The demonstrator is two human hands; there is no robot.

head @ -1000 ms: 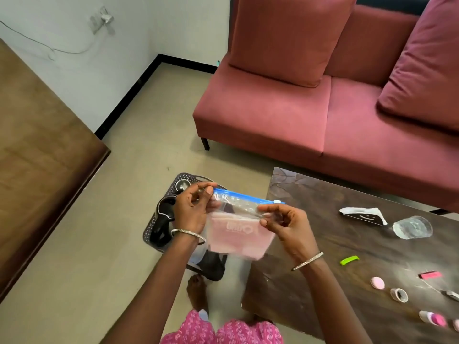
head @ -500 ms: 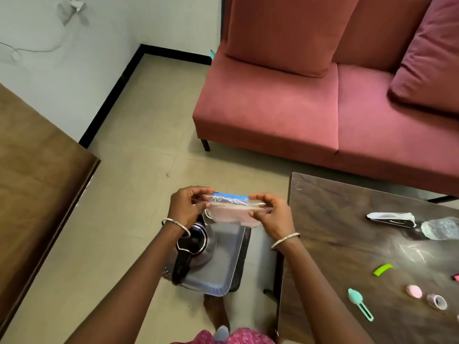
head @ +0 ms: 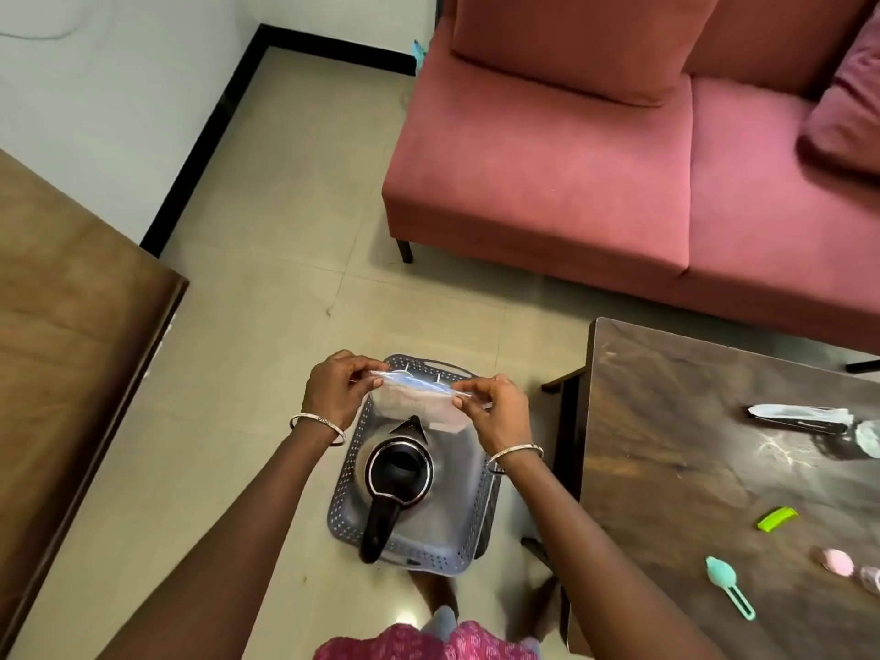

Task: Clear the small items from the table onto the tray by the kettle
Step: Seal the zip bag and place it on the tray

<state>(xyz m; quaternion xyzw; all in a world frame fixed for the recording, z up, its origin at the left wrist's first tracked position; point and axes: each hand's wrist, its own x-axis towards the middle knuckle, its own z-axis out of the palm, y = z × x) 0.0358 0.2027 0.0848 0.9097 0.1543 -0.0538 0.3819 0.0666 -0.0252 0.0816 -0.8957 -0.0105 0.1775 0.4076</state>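
Fingers (head: 366,375) of the left hand (head: 333,395) and right hand (head: 500,414) are curled in a pinch on the bag (head: 419,409), one hand at each end of its blue-striped top edge (clear plastic, something pink inside, any print too blurred to read). The bag hangs above the far end of the tray (head: 344,507) on the floor, just beyond the kettle (head: 397,473). A clip (head: 777,519) and a spoon (head: 728,585) lie on the worktop (head: 690,445).

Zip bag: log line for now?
left hand, right hand: pinching zip bag | bag: above tray | kettle: on tray | table: green clip present
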